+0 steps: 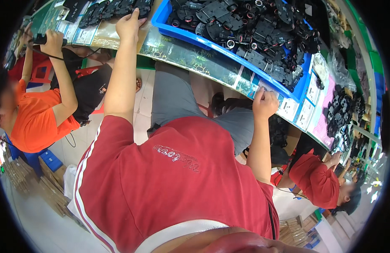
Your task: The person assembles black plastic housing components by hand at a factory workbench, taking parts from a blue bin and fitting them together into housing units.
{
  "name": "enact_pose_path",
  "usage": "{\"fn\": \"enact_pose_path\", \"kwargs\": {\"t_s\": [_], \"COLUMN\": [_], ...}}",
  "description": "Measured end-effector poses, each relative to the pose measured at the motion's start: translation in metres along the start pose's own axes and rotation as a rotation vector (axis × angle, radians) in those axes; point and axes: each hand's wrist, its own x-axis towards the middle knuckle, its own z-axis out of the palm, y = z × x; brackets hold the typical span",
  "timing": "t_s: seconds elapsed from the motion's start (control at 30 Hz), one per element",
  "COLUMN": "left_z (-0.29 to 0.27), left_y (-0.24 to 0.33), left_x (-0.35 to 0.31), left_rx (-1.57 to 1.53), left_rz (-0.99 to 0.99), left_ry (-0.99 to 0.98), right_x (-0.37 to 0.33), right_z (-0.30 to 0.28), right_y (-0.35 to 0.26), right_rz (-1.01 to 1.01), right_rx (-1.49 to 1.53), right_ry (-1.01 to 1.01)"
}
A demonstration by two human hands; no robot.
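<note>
My left hand is at the far left of the table, its fingers closed at the near edge of a black toy car chassis. That chassis sits at the right end of a row of similar black chassis. Beside the blue bin, my right hand rests at the table's near edge with its fingers curled in. What it holds, if anything, is hidden. The blue bin is heaped with black chassis that have small wheels, some with red or pale rings.
More black parts lie on a pink sheet at the right. Printed sheets lie along the table edge. A person in orange sits at the left, holding a black tool. Another person in red works at the right.
</note>
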Motion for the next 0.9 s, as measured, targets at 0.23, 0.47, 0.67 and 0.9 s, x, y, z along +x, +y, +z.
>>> {"fn": "enact_pose_path", "kwargs": {"t_s": [0.23,0.47,0.67,0.9], "left_z": [0.004,0.015,0.015,0.015], "left_y": [-0.013,-0.02,-0.017,-0.017], "left_x": [-0.051,-0.071,-0.076,-0.08], "left_rx": [-0.032,0.584,0.631,0.626], "left_rz": [-0.028,0.464,0.474,0.508], "left_ry": [0.057,0.004,0.008,-0.014], "right_x": [0.005,0.075,0.146,0.162], "right_z": [-0.01,-0.068,-0.041,0.001], "right_y": [-0.004,-0.053,-0.079,-0.108], "right_rz": [0.016,-0.061,-0.137,-0.231], "right_rx": [-0.007,0.505,0.638,0.592], "right_ry": [-0.016,-0.089,-0.333,-0.259]}}
